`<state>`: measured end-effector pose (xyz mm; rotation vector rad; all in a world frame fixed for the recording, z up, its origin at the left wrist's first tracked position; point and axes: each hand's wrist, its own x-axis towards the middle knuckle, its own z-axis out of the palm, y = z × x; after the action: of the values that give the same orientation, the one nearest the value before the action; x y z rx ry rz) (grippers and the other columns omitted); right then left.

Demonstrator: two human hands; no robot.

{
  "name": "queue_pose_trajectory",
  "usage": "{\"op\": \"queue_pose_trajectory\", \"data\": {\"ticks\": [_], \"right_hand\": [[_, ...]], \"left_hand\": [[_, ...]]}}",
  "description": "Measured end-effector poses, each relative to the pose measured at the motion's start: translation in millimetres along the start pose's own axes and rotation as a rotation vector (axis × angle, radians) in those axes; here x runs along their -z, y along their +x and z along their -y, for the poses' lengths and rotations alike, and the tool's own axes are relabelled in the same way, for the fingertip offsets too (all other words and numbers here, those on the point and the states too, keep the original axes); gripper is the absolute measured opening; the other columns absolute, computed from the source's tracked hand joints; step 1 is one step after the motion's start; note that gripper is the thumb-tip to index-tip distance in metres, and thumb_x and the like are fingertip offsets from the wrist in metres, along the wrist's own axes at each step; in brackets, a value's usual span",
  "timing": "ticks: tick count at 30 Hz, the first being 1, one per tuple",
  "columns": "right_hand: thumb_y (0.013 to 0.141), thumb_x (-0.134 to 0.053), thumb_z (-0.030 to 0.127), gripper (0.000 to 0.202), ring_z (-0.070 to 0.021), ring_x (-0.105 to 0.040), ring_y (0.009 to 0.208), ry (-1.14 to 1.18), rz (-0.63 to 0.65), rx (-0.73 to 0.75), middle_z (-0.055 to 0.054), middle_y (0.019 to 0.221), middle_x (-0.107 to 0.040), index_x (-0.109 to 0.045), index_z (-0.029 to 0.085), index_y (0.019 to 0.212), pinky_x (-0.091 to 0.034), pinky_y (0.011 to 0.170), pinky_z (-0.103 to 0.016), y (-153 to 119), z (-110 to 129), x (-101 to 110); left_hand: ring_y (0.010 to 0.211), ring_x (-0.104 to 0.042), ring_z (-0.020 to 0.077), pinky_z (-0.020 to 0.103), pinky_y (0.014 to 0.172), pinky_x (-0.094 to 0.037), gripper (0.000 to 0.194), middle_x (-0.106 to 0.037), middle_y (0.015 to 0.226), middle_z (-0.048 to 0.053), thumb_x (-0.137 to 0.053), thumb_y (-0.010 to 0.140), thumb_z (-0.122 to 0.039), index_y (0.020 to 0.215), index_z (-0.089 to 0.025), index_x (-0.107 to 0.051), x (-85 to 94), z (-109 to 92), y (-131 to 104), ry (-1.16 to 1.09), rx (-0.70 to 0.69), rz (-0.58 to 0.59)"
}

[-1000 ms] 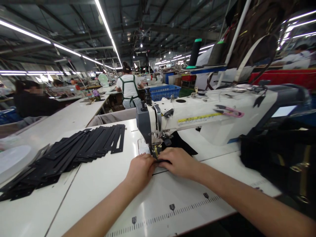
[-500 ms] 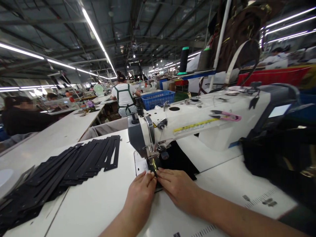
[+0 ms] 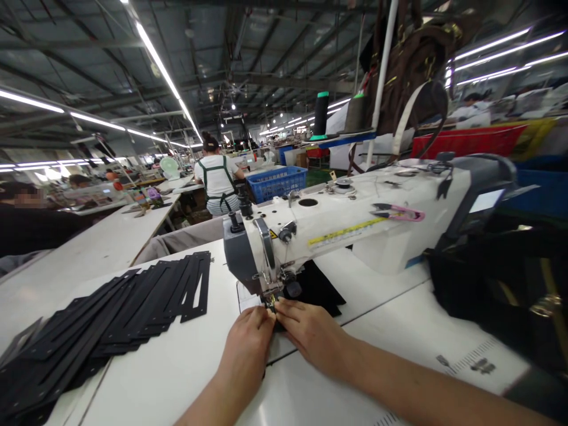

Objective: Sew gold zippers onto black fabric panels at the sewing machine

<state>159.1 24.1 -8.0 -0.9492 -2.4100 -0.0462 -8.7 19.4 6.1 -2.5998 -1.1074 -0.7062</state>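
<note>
1 left hand (image 3: 249,342) and 1 right hand (image 3: 316,338) grip matte black material (image 3: 279,325) beside a glossy sewing machine (image 3: 328,219).

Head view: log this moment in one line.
left hand, right hand: touching black material | white sewing machine: ahead | black slotted strips: overlapping, left

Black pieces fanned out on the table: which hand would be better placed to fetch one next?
Probably the left hand: it is nearer the black pieces, while the right hand sits beyond it.
</note>
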Motion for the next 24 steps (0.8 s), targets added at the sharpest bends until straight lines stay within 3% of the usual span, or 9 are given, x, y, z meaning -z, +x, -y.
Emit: {"op": "queue_pose_trajectory", "data": {"ticks": [4, 9, 14, 20, 24], "right_hand": [[0.084, -0.05, 0.014, 0.032, -0.0262, -0.053, 0.111, -0.037, -0.054, -0.035, -0.019, 0.117, -0.057, -0.058, 0.001, 0.112, -0.044, 0.096, -0.037, -9.2, 6.0, 0.5], [0.083, -0.045, 0.008, 0.034, -0.026, -0.051, 0.113, -0.104, 0.012, 0.007, -0.02, 0.119, -0.055, -0.057, 0.0, 0.114, -0.045, 0.096, -0.037, -13.0, 3.8, -2.8], [0.082, -0.048, 0.008, 0.034, -0.0282, -0.051, 0.112, -0.106, 0.07, 0.008, -0.022, 0.118, -0.055, -0.056, -0.003, 0.114, -0.043, 0.097, -0.037, -5.2, -0.3, -1.9], [0.083, -0.045, 0.007, 0.032, -0.0265, -0.054, 0.109, -0.099, 0.071, 0.007, -0.021, 0.115, -0.058, -0.057, -0.003, 0.111, -0.044, 0.096, -0.035, 2.4, -5.0, 0.1], [0.084, -0.043, 0.007, 0.031, -0.0255, -0.057, 0.102, -0.093, 0.093, -0.023, -0.017, 0.112, -0.06, -0.059, 0.001, 0.109, -0.048, 0.091, -0.034, 8.2, -7.7, 1.5]], "left_hand": [[0.097, -0.061, 0.0248, 0.044, 0.085, -0.051, 0.025, -0.064, 0.104, 0.013, -0.047, 0.079, -0.012, 0.099, -0.016, -0.061, 7.4, -5.1, -13.2, -0.042, 0.052, -0.007], [0.097, -0.062, 0.0212, 0.048, 0.095, -0.043, 0.03, -0.067, 0.1, 0.01, -0.039, 0.08, -0.005, 0.093, -0.016, -0.063, 5.6, -5.4, -16.0, -0.039, -0.01, 0.012], [0.097, -0.062, 0.022, 0.049, 0.095, -0.043, 0.029, -0.068, 0.099, 0.011, -0.037, 0.083, -0.007, 0.093, -0.015, -0.063, 2.0, 0.7, -10.5, -0.038, -0.041, -0.002], [0.099, -0.061, 0.0237, 0.048, 0.092, -0.045, 0.026, -0.067, 0.1, 0.013, -0.039, 0.083, -0.007, 0.093, -0.013, -0.062, -4.1, 9.5, -8.6, -0.028, -0.04, 0.035], [0.096, -0.063, 0.0228, 0.044, 0.087, -0.049, 0.022, -0.068, 0.098, 0.011, -0.041, 0.085, -0.01, 0.088, -0.015, -0.062, -10.8, 15.4, -4.3, -0.042, -0.05, -0.013]]}}
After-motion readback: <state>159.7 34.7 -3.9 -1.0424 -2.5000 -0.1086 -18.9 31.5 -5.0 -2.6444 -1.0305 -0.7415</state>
